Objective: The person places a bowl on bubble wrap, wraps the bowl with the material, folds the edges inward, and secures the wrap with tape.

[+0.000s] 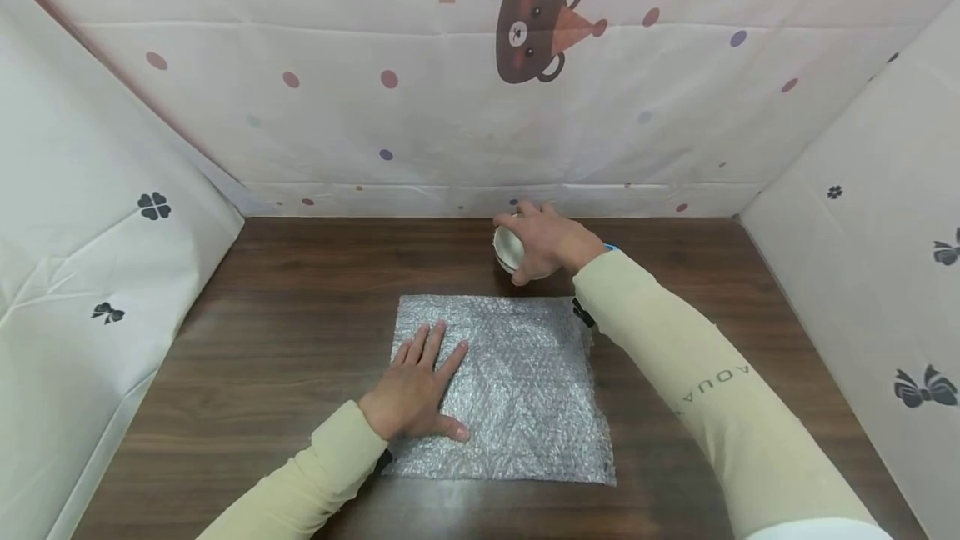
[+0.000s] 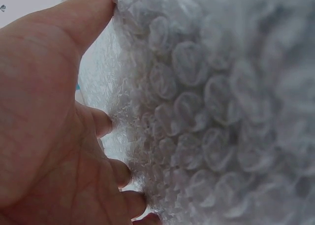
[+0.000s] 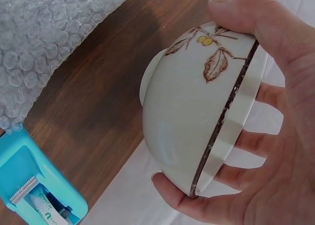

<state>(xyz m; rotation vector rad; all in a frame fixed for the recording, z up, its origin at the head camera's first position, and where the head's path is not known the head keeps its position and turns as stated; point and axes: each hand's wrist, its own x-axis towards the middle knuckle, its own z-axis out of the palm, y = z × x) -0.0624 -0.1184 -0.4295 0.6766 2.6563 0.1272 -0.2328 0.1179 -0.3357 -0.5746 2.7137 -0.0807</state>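
Note:
A white bowl (image 1: 507,249) is at the far side of the table in the head view, gripped around its rim by my right hand (image 1: 551,242). The right wrist view shows the bowl (image 3: 192,112) with a dark rim band and a brown leaf pattern, its foot towards the table; thumb and fingers spread across the rim. Nearer to me lies a sheet of bubble wrap (image 1: 517,390), spread flat. On its left edge rests my left hand (image 1: 412,394), palm down with fingers spread. Up close, the bubbles of the wrap (image 2: 197,107) fill much of the left wrist view.
A blue tape dispenser (image 3: 42,176) with a toothed cutter shows near the bubble wrap in the right wrist view. Dark wood tabletop (image 1: 300,340) surrounds the sheet. White patterned sheeting (image 1: 337,123) stands upright at the back and both sides.

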